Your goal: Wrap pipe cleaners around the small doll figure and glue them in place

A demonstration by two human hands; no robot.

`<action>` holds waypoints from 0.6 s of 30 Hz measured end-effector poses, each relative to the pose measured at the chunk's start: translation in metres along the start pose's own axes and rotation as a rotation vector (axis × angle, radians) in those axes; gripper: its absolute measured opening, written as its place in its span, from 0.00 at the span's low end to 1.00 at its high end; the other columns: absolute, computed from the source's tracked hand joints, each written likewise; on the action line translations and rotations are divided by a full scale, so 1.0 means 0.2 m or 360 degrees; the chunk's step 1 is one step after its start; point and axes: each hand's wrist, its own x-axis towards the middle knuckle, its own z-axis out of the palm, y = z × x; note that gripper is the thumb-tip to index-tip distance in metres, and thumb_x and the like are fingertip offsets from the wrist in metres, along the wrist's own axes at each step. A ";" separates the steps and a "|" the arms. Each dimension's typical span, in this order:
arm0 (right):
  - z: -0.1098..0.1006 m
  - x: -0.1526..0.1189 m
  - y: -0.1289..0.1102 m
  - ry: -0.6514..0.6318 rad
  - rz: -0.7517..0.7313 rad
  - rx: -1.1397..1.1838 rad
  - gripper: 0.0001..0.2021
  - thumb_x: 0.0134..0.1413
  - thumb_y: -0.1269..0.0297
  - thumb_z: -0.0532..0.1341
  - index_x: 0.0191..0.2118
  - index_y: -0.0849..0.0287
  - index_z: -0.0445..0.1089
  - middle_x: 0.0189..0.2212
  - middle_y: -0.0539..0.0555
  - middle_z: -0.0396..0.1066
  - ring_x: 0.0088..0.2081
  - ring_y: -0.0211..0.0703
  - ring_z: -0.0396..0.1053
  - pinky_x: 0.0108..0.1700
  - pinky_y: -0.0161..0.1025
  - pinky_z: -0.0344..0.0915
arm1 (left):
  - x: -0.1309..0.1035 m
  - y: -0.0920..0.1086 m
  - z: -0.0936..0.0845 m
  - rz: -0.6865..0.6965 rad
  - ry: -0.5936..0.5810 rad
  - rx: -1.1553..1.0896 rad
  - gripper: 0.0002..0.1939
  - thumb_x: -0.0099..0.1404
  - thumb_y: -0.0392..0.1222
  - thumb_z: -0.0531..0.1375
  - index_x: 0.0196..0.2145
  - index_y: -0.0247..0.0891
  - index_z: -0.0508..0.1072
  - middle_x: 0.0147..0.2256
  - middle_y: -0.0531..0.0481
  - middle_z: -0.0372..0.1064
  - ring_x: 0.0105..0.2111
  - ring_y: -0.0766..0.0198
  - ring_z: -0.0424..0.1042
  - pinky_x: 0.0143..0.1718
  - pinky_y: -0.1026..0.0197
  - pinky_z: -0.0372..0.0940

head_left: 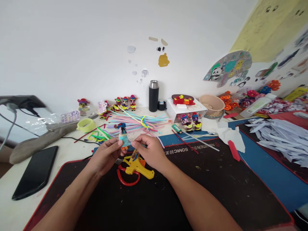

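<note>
A small figure (124,138) with a red and blue top and a light blue body stands upright between my hands. My left hand (107,155) grips its lower left side between thumb and fingers. On the other side, my right hand (150,150) has its thumb and index finger pinched together at the figure's right edge; what they pinch is too small to make out. Below the hands, a yellow glue gun (139,168) and red-handled scissors (128,183) lie on the black mat (192,192).
Behind the hands lies a pile of pastel fuzzy sticks (137,120). A black bottle (153,96) and a white box (185,110) stand by the wall. A black phone (36,173) lies left, paper strips (281,138) right. Several similar figures (125,103) line the back.
</note>
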 end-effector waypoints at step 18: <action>0.02 0.01 0.01 -0.0155 0.0185 0.0371 0.16 0.60 0.47 0.68 0.34 0.56 0.73 0.32 0.51 0.78 0.35 0.43 0.75 0.41 0.40 0.68 | -0.03 0.00 0.02 0.0038 -0.0104 0.0007 0.18 0.46 0.48 0.82 0.30 0.35 0.85 0.25 0.47 0.79 0.24 0.66 0.74 0.29 0.68 0.72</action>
